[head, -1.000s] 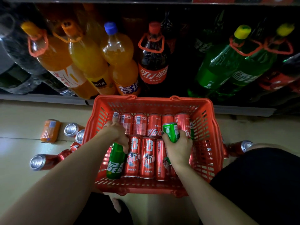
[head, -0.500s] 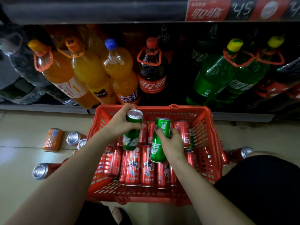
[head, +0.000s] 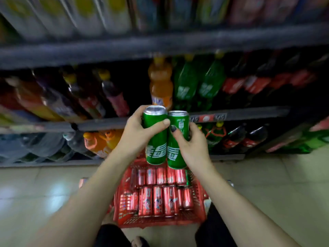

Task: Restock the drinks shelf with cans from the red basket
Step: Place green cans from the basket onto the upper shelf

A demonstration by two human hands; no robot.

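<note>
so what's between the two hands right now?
Head view: two upright green cans, side by side and touching. The left hand grips the left green can; the right hand grips the right green can. Nothing else sits between them.

Beyond my fingers stood dark shelving (head: 160, 45) crowded with blurred bottles (head: 161, 82); below them, pale glossy floor tiles (head: 35, 189) caught soft patches of light

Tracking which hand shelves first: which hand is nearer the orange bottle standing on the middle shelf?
Left. The left hand, gripping a green can, sits just below and left of the orange bottle. The right hand, gripping the other green can, is lower and further right.
</note>
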